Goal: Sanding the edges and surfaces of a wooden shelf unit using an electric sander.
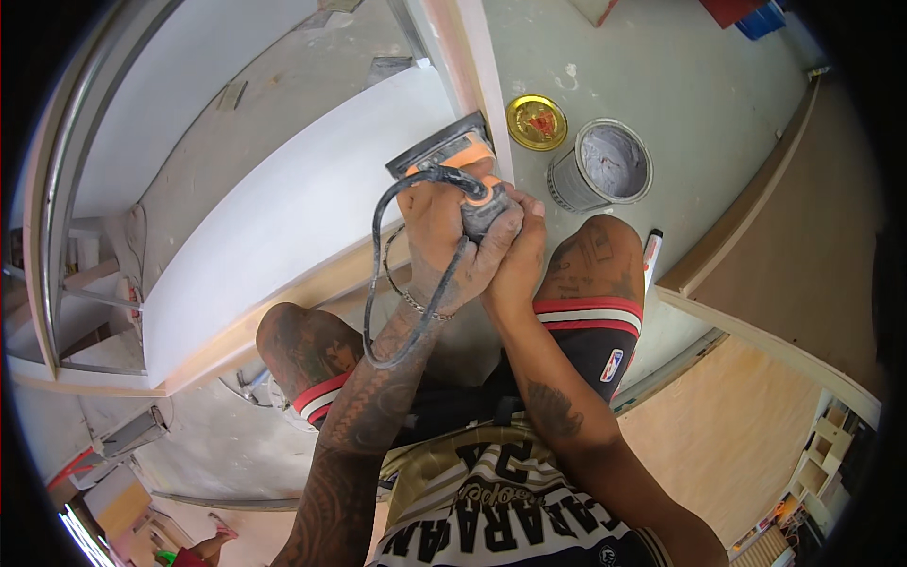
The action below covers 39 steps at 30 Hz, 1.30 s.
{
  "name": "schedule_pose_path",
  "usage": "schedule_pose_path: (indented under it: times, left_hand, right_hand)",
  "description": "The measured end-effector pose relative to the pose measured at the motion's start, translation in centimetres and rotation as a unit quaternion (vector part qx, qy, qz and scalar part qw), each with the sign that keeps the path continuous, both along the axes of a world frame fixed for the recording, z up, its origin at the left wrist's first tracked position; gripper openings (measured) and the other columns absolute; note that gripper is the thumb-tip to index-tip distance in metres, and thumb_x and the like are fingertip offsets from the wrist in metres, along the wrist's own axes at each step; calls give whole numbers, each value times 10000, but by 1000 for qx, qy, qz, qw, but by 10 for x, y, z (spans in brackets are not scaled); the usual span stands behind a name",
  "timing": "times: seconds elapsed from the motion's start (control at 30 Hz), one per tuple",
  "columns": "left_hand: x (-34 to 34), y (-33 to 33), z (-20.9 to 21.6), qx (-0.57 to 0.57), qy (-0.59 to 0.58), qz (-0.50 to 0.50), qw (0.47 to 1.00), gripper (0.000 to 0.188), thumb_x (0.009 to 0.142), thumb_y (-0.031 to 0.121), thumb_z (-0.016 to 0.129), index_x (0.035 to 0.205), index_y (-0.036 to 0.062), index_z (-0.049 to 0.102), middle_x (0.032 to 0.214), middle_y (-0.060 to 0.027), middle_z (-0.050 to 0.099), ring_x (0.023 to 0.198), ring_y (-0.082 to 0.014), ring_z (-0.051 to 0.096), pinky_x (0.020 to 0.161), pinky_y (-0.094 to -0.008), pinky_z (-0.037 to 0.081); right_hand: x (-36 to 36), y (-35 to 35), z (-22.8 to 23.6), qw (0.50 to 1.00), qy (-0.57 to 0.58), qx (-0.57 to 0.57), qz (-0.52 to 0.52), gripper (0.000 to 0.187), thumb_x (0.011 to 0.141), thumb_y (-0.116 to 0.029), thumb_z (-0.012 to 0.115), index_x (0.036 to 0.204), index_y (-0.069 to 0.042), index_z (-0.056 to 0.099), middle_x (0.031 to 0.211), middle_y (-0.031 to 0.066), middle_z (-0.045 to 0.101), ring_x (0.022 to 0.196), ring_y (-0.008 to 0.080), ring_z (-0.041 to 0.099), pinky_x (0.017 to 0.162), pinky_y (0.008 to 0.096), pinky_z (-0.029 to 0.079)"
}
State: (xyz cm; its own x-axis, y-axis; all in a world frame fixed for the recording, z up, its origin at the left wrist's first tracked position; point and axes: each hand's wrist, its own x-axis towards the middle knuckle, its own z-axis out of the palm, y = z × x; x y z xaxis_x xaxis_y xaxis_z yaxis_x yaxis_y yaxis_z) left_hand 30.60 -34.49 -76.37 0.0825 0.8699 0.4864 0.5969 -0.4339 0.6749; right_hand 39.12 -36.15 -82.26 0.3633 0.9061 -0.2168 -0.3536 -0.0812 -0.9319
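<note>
An orange and black electric sander (465, 149), dusty with pale powder, is tilted in front of me at the middle. My left hand (436, 227) wraps round its body. Against the sander's rear end lies my right hand (521, 248), its fingers curled and pressed next to the left thumb. The black power cord (375, 274) loops down over my left wrist. The sander's flat pad meets or nearly meets the pale wooden edge of an upright frame (480, 80); exact contact cannot be told. A white curved panel (283, 217) lies behind and left of the sander.
Right of the frame, an open can of grey paste (614, 163) stands on the floor beside a round gold lid (536, 123). A marker (652, 253) lies near my right knee. A large brown board (784, 246) bounds the right side. Metal framing (47, 236) rises at left.
</note>
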Motion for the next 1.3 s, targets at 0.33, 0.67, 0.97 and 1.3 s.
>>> schedule_pose_path:
  times: [0.33, 0.67, 0.97, 1.3]
  left_hand:
    - [11, -22, -41, -14, -4, 23, 1000, 519, 833, 361, 716, 1177, 0, 572, 1110, -156, 603, 1086, -335, 509, 953, -451, 397]
    - [-4, -12, -27, -51, -74, -24, 996, 511, 921, 272, 662, 1275, 13, 399, 1017, -116, 651, 852, -134, 588, 755, -270, 482]
    - [2, -14, -17, -60, -19, 21, 998, 532, 925, 296, 658, 1276, -10, 401, 1012, -122, 654, 814, -118, 594, 746, -269, 493]
    - [8, -12, -20, 4, 23, 12, 1000, 528, 922, 315, 656, 1273, -10, 433, 983, -115, 645, 781, -139, 598, 732, -289, 492]
  right_hand:
    - [6, -22, -37, 998, 46, -51, -12, 435, 1040, -321, 292, 1109, 35, 533, 1138, 193, 585, 1098, 272, 534, 983, 354, 381]
    - [-4, -10, 8, 994, -104, 21, -15, 470, 1034, -332, 251, 1093, 26, 549, 1064, 147, 590, 1003, 221, 546, 927, 340, 414]
    - [0, -8, 19, 995, -95, 18, -14, 451, 1037, -328, 260, 1085, 21, 540, 1066, 158, 574, 1024, 238, 532, 934, 344, 398]
    - [7, -10, 9, 999, -38, 8, -3, 376, 1028, -301, 377, 1114, 27, 538, 1089, 163, 602, 1041, 237, 546, 938, 359, 412]
